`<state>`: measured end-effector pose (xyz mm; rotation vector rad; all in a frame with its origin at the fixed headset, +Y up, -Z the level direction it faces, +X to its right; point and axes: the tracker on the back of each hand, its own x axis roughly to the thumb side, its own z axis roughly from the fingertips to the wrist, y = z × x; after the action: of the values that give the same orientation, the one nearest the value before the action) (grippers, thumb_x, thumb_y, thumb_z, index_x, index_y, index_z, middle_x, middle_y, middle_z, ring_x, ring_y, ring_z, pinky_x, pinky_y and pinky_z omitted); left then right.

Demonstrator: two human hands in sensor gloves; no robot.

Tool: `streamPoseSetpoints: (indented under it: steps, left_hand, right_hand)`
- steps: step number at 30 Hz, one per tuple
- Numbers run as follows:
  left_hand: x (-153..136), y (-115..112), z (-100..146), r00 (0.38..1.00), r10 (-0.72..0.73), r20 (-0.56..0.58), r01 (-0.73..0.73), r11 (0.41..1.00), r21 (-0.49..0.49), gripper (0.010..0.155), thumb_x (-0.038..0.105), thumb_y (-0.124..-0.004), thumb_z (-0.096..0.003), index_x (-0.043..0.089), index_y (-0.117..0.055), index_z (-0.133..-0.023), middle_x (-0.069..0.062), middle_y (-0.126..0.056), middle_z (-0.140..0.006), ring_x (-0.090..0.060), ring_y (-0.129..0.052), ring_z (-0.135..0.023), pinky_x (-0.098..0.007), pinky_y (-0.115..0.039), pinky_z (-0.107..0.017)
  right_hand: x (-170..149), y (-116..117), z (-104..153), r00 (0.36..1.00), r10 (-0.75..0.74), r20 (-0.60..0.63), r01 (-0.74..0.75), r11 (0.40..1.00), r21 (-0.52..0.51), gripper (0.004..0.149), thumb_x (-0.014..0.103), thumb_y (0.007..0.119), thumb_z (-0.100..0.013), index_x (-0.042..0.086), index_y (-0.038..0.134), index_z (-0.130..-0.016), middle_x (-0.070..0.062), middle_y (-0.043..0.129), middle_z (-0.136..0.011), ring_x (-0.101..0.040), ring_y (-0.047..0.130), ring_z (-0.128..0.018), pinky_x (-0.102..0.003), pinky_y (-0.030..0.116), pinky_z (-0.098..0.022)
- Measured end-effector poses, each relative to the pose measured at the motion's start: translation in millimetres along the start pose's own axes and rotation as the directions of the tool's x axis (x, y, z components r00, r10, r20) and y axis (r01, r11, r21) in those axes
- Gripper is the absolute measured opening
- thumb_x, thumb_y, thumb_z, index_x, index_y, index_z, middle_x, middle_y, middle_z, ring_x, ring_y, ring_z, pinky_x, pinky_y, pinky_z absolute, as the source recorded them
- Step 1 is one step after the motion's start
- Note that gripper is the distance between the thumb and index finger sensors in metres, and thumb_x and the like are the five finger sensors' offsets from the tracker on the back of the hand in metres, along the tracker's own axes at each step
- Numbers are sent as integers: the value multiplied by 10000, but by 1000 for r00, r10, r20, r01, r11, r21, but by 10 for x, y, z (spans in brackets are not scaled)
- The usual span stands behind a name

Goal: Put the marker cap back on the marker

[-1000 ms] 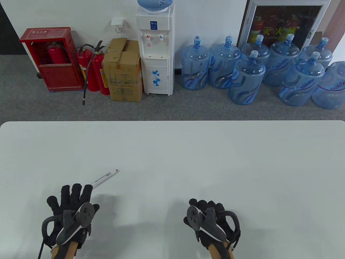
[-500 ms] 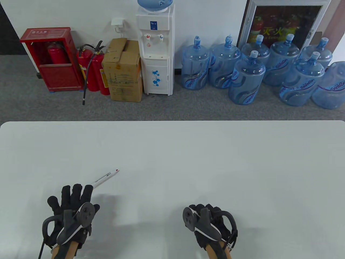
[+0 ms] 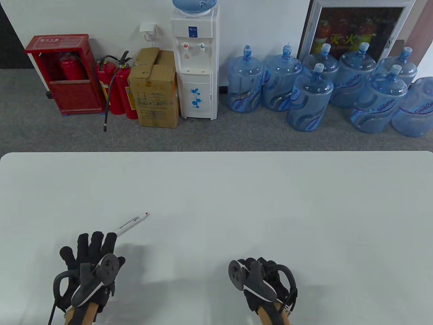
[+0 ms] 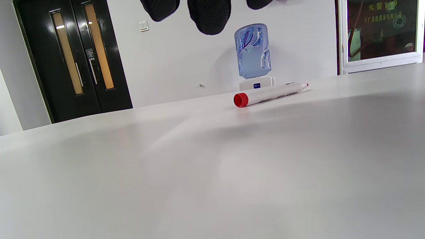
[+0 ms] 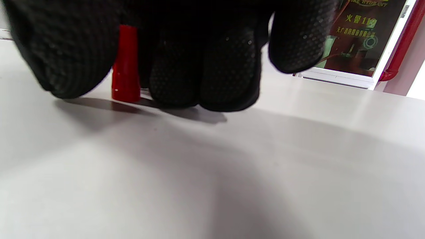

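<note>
The marker [image 3: 132, 223] lies on the counter [image 3: 236, 203] at lower left of the table view, tip toward upper right, uncapped. The left hand [image 3: 89, 267] is just below it, fingers [image 3: 96, 242] spread, not gripping it. At lower centre, the right hand [image 3: 262, 282] curls its fingers [image 5: 202, 66] around the upright red cap [image 5: 125, 64] standing on the counter.

White marker [image 4: 270, 94] lies flat, uncapped; red cap [image 5: 125, 64] upright — table-standing.
</note>
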<state>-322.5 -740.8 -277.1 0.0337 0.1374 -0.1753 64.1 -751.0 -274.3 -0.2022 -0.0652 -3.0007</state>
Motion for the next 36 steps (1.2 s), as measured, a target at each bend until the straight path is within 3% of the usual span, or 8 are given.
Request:
streamPoseSetpoints:
  steps: [24,33,36]
  left_hand:
    - [-13,-13,-6,1000,4,-2,-4,1000,-4,759,665,-519,-427,421,-325,-1119,-32,-463,-1262,-408,-405,-1187,-750,-272,-724]
    - [-22,-11,-6,1000,8,-7,-8,1000,-8,759,664,-520,-427,420,-324,-1119,-30,-461,-1263,-408,-405,-1186,-750,-273,-724]
    - [-31,-15,-7,1000,17,-9,-17,1000,-11,757,663,-521,-428,420,-327,-1118,-29,-463,-1262,-407,-407,-1186,-751,-273,-723]
  right_hand:
    - [-35,37,-24,996,-94,5,95,995,-12,492,499,883,-330,394,845,-810,130,1002,-687,-131,1026,-504,-483,804,-585]
    - [-122,-219,10,949,-314,34,316,946,-70,466,453,899,-344,422,846,-806,120,978,-766,-132,1023,-556,-502,794,-601]
    - [-267,-348,-39,858,-514,30,514,855,-71,469,449,892,-353,421,838,-818,113,973,-784,-136,1025,-574,-510,795,-603]
